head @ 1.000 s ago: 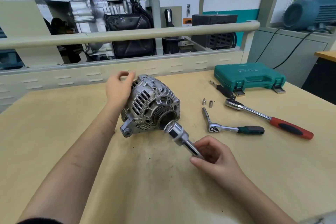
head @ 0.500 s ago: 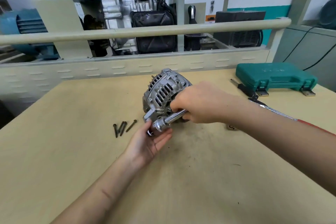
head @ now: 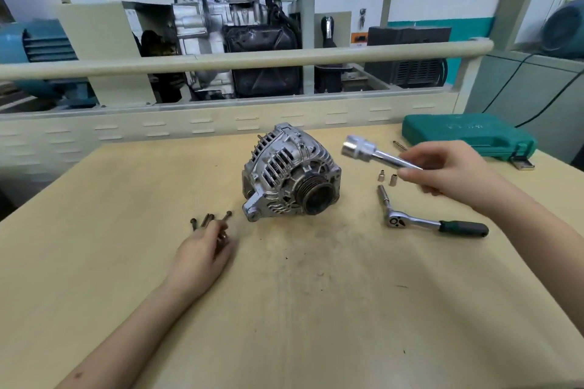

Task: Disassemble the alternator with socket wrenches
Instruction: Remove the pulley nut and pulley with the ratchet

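The alternator (head: 290, 175) sits near the middle of the wooden table (head: 94, 230), pulley face turned toward the camera and slightly right, with neither hand touching it; the right hand (head: 448, 170) hovers above the table to its right, thumb and fingers pinched round the chrome shaft of a socket wrench (head: 376, 153), whose large socket end points left toward the alternator and hangs clear of it; the rest of that tool is hidden behind the hand. The left hand (head: 202, 254) lies low on the table in front and left of the alternator, fingers (head: 222, 235) curled over several dark bolts (head: 205, 221); whether it grips them or only rests on them cannot be told, the fingertips being blurred. Below the right hand 2 small sockets (head: 387, 177) stand upright, and just beyond them a green-handled ratchet (head: 433, 221) lies flat; a closed green tool case (head: 467, 134) rests at the far right edge.
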{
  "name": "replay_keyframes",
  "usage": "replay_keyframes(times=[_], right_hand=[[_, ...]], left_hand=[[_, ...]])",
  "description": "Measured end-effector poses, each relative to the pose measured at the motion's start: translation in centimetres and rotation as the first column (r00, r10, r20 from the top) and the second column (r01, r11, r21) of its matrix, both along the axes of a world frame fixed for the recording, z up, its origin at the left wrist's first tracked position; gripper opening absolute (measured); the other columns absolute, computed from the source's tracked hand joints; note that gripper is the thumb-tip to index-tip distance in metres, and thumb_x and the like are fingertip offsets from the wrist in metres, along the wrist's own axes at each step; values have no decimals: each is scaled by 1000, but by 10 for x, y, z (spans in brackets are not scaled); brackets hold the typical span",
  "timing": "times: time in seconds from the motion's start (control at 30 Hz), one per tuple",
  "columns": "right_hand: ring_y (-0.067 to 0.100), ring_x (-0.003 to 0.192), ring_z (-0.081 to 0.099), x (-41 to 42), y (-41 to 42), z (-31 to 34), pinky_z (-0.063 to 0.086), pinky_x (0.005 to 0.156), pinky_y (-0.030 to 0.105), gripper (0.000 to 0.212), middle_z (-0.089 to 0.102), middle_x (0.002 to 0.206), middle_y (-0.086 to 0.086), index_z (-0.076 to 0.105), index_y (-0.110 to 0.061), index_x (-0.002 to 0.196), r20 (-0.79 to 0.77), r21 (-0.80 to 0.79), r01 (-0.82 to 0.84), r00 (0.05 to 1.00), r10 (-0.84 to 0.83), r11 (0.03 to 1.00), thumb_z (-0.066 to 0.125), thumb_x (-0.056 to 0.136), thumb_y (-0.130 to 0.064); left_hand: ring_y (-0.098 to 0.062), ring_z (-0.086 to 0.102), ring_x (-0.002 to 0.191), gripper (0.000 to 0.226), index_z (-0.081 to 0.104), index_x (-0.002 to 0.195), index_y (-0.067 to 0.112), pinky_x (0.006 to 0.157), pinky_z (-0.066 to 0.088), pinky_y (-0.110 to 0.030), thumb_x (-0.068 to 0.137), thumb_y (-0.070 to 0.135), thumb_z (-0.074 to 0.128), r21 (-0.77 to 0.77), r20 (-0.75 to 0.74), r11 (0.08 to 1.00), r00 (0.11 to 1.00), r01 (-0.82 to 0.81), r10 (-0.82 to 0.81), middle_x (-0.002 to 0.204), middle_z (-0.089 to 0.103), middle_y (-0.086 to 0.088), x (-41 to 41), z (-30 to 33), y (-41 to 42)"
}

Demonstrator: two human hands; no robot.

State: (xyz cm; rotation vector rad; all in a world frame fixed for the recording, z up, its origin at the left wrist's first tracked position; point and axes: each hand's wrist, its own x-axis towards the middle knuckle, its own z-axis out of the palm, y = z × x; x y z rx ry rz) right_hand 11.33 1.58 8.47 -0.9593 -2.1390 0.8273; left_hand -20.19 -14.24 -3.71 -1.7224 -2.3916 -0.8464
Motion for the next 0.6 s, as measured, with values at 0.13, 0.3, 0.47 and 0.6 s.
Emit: replay_keyframes(times=[0.13,0.3,0.47,0.6], right_hand=[[10,49,49,25,25,-33,38,47,22,8,61,60,-5,68,-17,89,-37,-98,258,964,-263,961,69,81,-15],[18,60,52,30,59,-65,40,53,26,13,60,72,1,65,-12,96,37,-155,429,902,-429,890,65,84,-16],[28,78,53,16,92,-82,39,65,30,24,59,87,12,62,-5,109,248,-75,550,818,-519,832,56,89,-17],[30,89,52,5,105,-92,40,72,31,30,59,107,19,55,-4,119,336,-86,579,783,-524,810,48,90,-8]], left_hand=[[-28,54,93,20,60,100,6,76,38,-32,89,23,58,-47,-88,999,996,19,-23,94,64,-9,-1,0,3],[-30,56,95,20,67,100,5,82,42,-34,86,19,63,-33,-87,999,996,11,-14,96,67,-9,-2,-2,4],[-32,58,88,20,68,97,2,79,44,-36,81,13,69,-33,-77,999,997,3,-6,91,67,-11,-2,-3,2],[-33,60,83,16,70,91,1,75,46,-37,77,9,72,-17,-80,1000,997,3,-4,87,68,-12,-1,-4,1]])
